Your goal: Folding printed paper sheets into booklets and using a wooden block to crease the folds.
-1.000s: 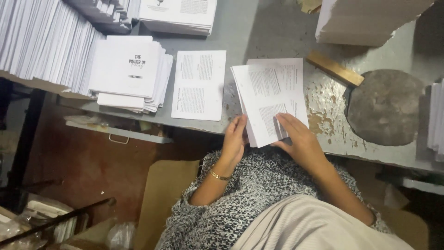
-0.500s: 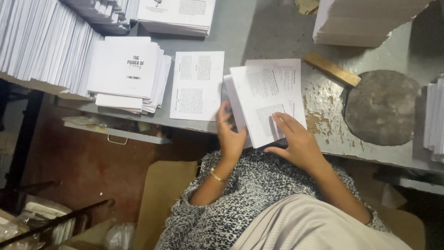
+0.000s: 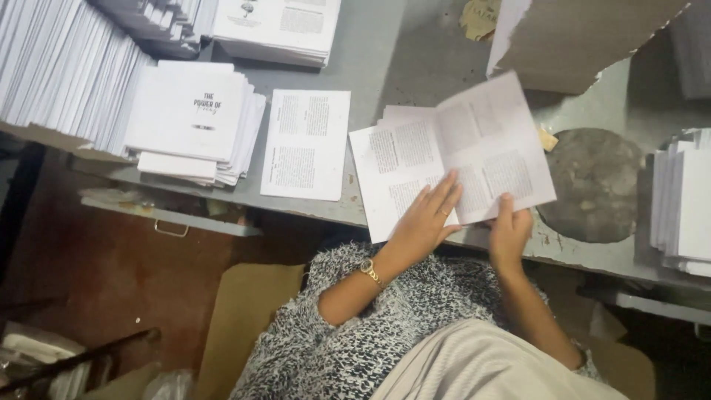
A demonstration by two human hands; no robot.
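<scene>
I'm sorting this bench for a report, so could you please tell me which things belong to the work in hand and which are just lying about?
In hand:
- left hand flat on the printed sheets
- right hand lifting the top sheet

Lying about:
- single printed sheet
- booklet stack
- round grey slab
- cardboard piece

The left hand (image 3: 426, 218) lies flat on the printed sheets (image 3: 415, 163), and the right hand (image 3: 509, 231) pinches the raised sheet (image 3: 492, 141) at its near edge. A strip of bare table (image 3: 385, 52) runs back between the single sheet (image 3: 307, 144) and the sheets, open to the far side. Left of it stand the booklet stack (image 3: 189, 118) and the upright rows (image 3: 55, 70). To the right lies a round stone (image 3: 592, 181), then a paper pile (image 3: 685, 200). Torn cardboard (image 3: 585, 41) closes the far right.
</scene>
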